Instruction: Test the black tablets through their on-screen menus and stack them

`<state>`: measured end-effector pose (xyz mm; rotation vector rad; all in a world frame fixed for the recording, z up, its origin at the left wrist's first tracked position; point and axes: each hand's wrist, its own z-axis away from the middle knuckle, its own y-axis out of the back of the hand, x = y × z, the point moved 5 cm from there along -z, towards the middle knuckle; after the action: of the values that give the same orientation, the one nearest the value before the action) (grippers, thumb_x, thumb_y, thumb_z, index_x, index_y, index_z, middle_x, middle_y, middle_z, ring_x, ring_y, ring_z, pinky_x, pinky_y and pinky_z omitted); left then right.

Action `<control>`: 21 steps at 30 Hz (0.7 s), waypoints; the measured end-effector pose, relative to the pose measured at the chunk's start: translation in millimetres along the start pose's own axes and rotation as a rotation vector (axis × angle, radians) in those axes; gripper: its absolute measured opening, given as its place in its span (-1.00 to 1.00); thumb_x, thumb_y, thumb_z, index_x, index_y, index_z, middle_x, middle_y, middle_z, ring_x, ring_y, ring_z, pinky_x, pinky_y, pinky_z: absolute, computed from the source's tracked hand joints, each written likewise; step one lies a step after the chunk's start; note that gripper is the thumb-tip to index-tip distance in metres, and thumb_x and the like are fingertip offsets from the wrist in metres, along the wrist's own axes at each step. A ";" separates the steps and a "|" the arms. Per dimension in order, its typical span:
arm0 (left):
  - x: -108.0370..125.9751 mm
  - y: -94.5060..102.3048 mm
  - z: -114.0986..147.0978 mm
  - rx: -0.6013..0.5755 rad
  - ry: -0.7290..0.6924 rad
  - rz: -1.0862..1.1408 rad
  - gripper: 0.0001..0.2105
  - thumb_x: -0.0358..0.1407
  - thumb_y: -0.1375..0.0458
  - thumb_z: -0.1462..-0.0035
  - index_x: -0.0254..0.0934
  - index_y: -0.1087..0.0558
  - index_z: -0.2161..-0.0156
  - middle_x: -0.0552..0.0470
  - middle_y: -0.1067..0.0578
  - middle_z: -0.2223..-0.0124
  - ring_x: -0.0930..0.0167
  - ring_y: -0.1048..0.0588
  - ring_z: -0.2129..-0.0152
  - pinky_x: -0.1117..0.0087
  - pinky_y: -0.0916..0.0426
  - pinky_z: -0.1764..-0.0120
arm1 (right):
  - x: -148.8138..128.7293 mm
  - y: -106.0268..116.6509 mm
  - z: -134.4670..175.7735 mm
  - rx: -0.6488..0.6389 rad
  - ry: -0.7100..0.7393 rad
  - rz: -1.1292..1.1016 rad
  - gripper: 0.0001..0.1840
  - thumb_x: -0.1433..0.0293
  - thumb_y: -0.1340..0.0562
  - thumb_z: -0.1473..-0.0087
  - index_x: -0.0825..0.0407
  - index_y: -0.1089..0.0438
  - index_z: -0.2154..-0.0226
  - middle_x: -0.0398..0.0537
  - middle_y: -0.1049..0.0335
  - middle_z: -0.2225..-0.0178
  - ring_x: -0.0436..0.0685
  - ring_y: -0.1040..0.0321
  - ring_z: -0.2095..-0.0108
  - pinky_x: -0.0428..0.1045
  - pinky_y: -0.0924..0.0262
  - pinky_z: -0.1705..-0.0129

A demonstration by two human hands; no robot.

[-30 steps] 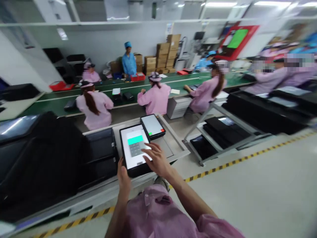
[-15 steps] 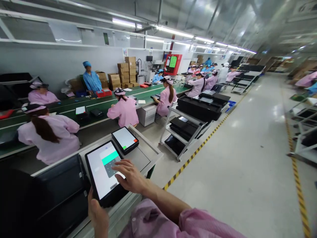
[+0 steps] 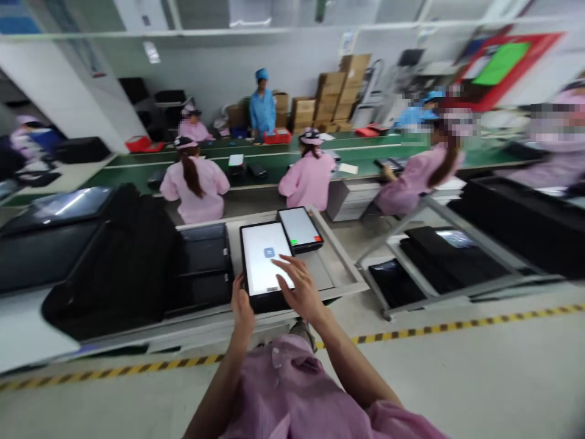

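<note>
A black-framed touchscreen tablet (image 3: 260,274) rests on the cart top, its lit white screen showing a small blue icon. My left hand (image 3: 242,306) grips its lower left edge, the fingers partly hidden behind the frame. Over the right part of the screen is my right hand (image 3: 301,289), fingers spread and holding nothing; the index finger points close below the icon, and I cannot tell whether it touches the glass. A second lit tablet (image 3: 299,227), with a green and a red patch at its bottom corners, lies just behind, to the right.
Dark devices (image 3: 201,250) lie left on the same white-edged cart (image 3: 351,277). Another trolley (image 3: 423,292) with black units stands right. Beyond, people in pink and blue sit or stand along a green bench (image 3: 196,163). A yellow-black floor stripe (image 3: 402,332) runs behind the carts.
The view has swung left, so the cart and bench now lie more squarely ahead. The screen's keypad window has gone and a small blue icon shows. Both hands stay at the tablet.
</note>
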<state>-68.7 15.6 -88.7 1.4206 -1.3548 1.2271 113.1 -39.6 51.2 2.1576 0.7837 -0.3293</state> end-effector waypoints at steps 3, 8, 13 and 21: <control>3.7 0.2 2.0 -0.025 -0.017 -0.012 -0.32 0.28 0.05 -0.40 -0.26 -0.53 -0.19 -0.26 -0.54 -0.26 0.11 -0.51 -0.24 0.02 -0.36 -0.32 | 1.7 1.4 -4.9 -0.010 0.030 -0.013 -0.59 0.42 -0.20 -0.46 -0.10 -0.38 -0.29 0.08 -0.61 -0.11 0.30 -0.43 -0.28 0.33 -0.34 -0.28; 6.1 1.5 4.8 -0.073 -0.057 -0.030 -0.40 0.19 0.05 -0.46 -0.23 -0.52 -0.22 -0.23 -0.51 -0.29 0.14 -0.47 -0.27 0.01 -0.30 -0.36 | -6.0 2.6 -12.3 -0.049 0.092 0.006 -0.61 0.43 -0.21 -0.45 -0.10 -0.40 -0.26 0.04 -0.63 -0.10 0.31 -0.46 -0.28 0.33 -0.32 -0.32; 7.2 2.4 2.7 -0.102 -0.065 -0.029 -0.40 0.19 0.04 -0.45 -0.22 -0.52 -0.21 -0.22 -0.51 -0.29 0.13 -0.48 -0.26 0.00 -0.33 -0.34 | -9.5 3.9 -12.7 -0.075 0.130 0.012 -0.63 0.45 -0.21 -0.45 -0.14 -0.43 -0.22 -0.02 -0.66 -0.04 0.31 -0.49 -0.26 0.36 -0.30 -0.34; 10.4 3.5 1.4 -0.119 -0.076 -0.038 -0.41 0.20 0.03 -0.44 -0.20 -0.53 -0.20 -0.21 -0.51 -0.30 0.12 -0.47 -0.27 0.01 -0.31 -0.36 | 14.5 19.1 -18.5 0.000 0.004 0.043 -0.71 0.38 -0.18 -0.47 -0.13 -0.49 -0.15 0.00 -0.67 -0.03 0.33 -0.52 -0.22 0.35 -0.36 -0.28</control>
<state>-72.4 11.6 -79.1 1.4153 -1.4218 1.0598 135.9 -28.6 67.9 2.1729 0.7382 -0.3026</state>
